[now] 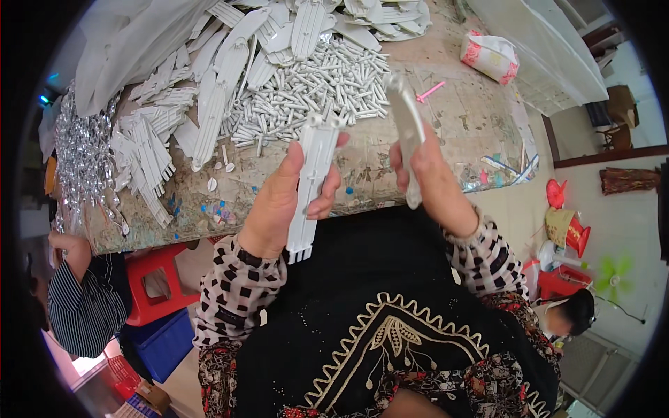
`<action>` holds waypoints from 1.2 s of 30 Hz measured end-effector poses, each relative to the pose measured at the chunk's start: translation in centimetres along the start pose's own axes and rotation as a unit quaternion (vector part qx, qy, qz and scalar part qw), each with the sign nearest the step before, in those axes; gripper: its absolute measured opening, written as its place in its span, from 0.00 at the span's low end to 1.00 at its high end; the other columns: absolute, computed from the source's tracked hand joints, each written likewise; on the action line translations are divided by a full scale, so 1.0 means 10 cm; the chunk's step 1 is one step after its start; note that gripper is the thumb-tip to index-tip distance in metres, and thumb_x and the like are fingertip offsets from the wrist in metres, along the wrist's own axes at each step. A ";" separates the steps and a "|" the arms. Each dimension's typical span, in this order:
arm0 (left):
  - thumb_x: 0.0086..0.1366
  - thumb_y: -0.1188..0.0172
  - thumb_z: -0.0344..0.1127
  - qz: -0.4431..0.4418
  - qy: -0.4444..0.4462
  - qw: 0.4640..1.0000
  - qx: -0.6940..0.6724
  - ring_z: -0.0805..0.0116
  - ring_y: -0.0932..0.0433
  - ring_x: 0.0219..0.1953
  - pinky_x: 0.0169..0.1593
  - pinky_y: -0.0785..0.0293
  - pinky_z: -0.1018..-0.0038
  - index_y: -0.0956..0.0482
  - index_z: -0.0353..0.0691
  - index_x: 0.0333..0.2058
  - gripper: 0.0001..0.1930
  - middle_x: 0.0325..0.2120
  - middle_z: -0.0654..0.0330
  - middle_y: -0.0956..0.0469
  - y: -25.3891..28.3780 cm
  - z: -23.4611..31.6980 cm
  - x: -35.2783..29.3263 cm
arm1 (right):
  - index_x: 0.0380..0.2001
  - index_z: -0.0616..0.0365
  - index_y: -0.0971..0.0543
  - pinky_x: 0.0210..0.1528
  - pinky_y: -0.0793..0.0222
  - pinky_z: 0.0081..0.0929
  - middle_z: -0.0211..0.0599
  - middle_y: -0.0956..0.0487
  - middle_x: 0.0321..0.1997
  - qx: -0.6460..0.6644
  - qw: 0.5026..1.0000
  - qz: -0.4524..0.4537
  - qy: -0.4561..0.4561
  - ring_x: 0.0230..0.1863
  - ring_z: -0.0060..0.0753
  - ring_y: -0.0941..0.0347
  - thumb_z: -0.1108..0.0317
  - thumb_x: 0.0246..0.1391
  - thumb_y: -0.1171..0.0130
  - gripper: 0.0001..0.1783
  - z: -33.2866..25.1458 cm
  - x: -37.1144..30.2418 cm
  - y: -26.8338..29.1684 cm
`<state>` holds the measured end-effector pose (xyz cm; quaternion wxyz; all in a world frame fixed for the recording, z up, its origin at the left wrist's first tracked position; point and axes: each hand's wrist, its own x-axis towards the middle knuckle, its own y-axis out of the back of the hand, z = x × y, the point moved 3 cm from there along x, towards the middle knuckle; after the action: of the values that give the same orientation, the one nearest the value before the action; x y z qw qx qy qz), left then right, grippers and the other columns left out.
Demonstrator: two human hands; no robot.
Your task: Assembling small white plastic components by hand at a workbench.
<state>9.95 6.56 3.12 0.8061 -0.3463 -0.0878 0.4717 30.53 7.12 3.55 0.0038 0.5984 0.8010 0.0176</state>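
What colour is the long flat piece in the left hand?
The long flat piece is white; the head view shows it.

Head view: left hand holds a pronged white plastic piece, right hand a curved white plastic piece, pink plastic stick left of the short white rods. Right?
One error: the pink plastic stick lies right of the short white rods, per the head view. The left hand does hold the pronged white plastic piece, the right hand the curved white plastic piece.
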 end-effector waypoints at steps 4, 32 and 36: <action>0.69 0.61 0.64 -0.003 -0.073 0.996 -0.042 0.81 0.41 0.19 0.25 0.41 0.83 0.41 0.39 0.62 0.36 0.25 0.66 0.34 -0.07 0.03 0.05 | 0.70 0.58 0.58 0.33 0.39 0.17 0.32 0.35 0.35 -0.055 0.996 -0.066 -0.017 0.29 0.20 0.41 0.42 0.62 0.60 0.44 -0.02 -0.15 -0.18; 0.68 0.45 0.35 -0.025 -0.234 0.958 0.164 0.62 0.34 0.61 0.63 0.39 0.67 0.48 0.30 0.64 0.31 0.60 0.46 0.35 -0.16 0.05 -0.19 | 0.69 0.63 0.53 0.53 0.36 0.38 0.57 0.38 0.59 -0.290 0.938 -0.132 0.140 0.49 0.54 0.36 0.62 0.56 0.43 0.44 -0.05 -0.30 -0.45; 0.68 0.45 0.35 -0.001 -0.242 0.948 0.208 0.64 0.32 0.59 0.62 0.38 0.68 0.48 0.29 0.64 0.32 0.59 0.48 0.34 -0.20 0.06 -0.23 | 0.68 0.58 0.49 0.45 0.32 0.35 0.54 0.33 0.55 -0.301 0.941 -0.098 0.123 0.44 0.51 0.32 0.65 0.54 0.41 0.43 -0.18 -0.34 -0.49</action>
<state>9.86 4.33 5.27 0.8152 -0.0465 -0.1800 0.5485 26.70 2.47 5.12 0.0864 0.4807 0.8075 0.3308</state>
